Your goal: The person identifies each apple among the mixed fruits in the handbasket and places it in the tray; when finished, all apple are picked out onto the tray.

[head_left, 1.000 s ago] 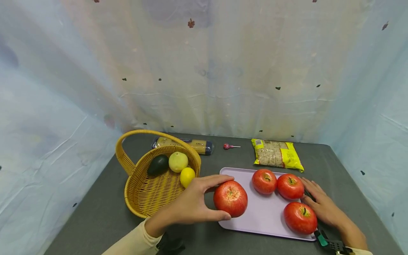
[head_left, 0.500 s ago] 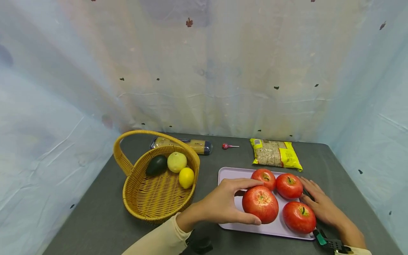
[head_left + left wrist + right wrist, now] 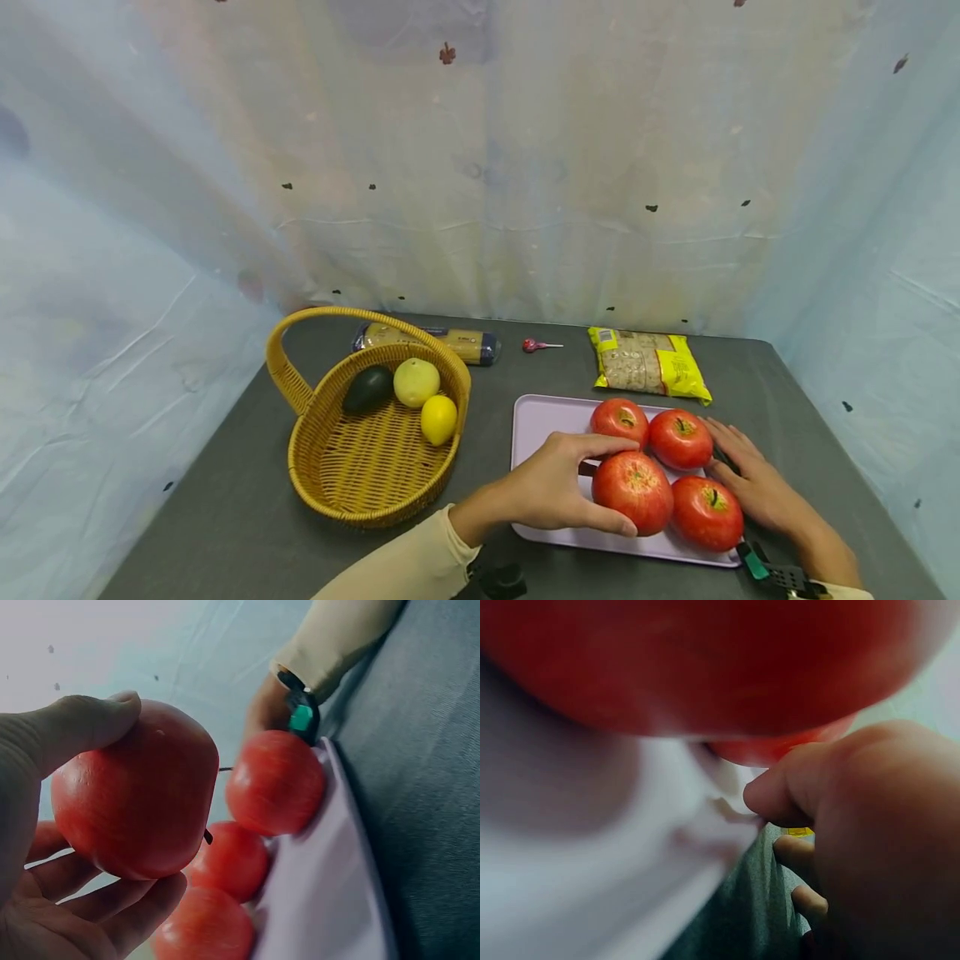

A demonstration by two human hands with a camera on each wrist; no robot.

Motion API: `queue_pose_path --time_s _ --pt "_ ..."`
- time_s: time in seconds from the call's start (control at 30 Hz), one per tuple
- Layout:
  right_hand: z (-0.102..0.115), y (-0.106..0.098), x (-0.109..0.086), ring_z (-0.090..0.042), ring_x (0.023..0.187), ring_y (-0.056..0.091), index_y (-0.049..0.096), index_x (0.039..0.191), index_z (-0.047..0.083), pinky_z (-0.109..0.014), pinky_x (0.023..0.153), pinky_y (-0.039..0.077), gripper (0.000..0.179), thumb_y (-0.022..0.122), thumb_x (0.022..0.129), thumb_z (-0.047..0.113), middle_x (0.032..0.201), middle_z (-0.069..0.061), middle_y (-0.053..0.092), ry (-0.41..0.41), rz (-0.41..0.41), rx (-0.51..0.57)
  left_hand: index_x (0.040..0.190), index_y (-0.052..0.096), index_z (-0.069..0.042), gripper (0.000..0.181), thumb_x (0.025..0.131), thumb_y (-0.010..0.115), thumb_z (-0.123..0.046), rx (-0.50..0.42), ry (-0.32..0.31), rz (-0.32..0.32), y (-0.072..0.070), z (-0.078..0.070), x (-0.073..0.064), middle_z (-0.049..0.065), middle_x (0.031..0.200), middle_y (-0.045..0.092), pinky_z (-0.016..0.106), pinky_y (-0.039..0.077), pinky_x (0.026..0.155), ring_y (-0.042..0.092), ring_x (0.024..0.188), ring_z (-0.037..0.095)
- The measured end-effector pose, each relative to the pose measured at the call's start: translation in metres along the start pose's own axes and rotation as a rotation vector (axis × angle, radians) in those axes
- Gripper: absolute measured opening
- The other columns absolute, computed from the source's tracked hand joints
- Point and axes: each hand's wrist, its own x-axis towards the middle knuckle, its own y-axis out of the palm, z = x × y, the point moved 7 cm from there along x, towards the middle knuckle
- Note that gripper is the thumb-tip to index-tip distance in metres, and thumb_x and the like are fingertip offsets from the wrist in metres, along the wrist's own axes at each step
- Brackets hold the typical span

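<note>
My left hand holds a red apple between thumb and fingers. In the head view this apple overlaps the front right part of the lilac tray; the left wrist view shows it apart from the others. Two apples lie at the tray's back, a left one and a right one. Another apple sits at its front right. My right hand rests along the tray's right edge, fingers fairly straight. The right wrist view has its thumb at the rim, below an apple.
A yellow wicker basket with an arched handle stands left, holding an avocado, a pale green round fruit and a lemon. Behind lie a pasta packet, a lollipop and a yellow bag on the dark table.
My left hand has carried its apple rightward from the tray's left edge to beside the front right apple, and slightly nearer me. My right hand stays at the tray's right edge.
</note>
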Motion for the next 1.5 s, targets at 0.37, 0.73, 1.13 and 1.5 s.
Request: queue_pose_path --time_s 0.37,0.73,1.13,1.5 --pt "-0.001 -0.001 -0.003 -0.072 0.153 0.014 0.034 0.168 -0.003 -0.096 0.107 0.018 0.068 0.059 0.112 0.026 0.167 -0.043 0.029 0.011 0.006 0.011 0.155 0.060 -0.012 0.080 0.085 0.097 -0.022 0.039 -0.094 0.064 0.027 0.033 0.003 -0.004 0.144 0.071 0.009 0.053 0.099 0.063 0.121 -0.009" --pt "0.000 0.000 -0.003 -0.071 0.153 0.016 0.034 0.167 -0.004 -0.095 0.107 0.021 0.068 0.060 0.111 0.025 0.167 -0.042 0.030 0.024 0.003 -0.011 0.158 0.058 -0.016 0.083 0.087 0.095 -0.037 0.216 -0.150 0.077 0.038 0.050 -0.001 -0.010 0.145 0.069 0.013 0.049 0.105 0.061 0.122 -0.007" --pt "-0.001 0.001 -0.003 -0.071 0.153 0.016 0.034 0.167 -0.004 -0.095 0.107 0.020 0.067 0.059 0.111 0.023 0.167 -0.042 0.031 0.014 -0.001 -0.008 0.155 0.061 -0.017 0.083 0.086 0.094 -0.049 0.267 -0.236 -0.003 0.042 0.056 -0.004 -0.011 0.136 0.073 0.016 0.052 0.103 0.064 0.118 -0.005" --pt "0.000 -0.001 0.000 -0.071 0.153 0.017 0.035 0.167 -0.003 -0.095 0.105 0.022 0.067 0.060 0.111 0.025 0.167 -0.042 0.032 0.005 0.003 -0.019 0.147 0.068 -0.014 0.071 0.088 0.094 -0.043 0.238 -0.227 -0.018 0.040 0.055 -0.003 -0.011 0.133 0.075 0.011 0.052 0.099 0.063 0.113 -0.010"
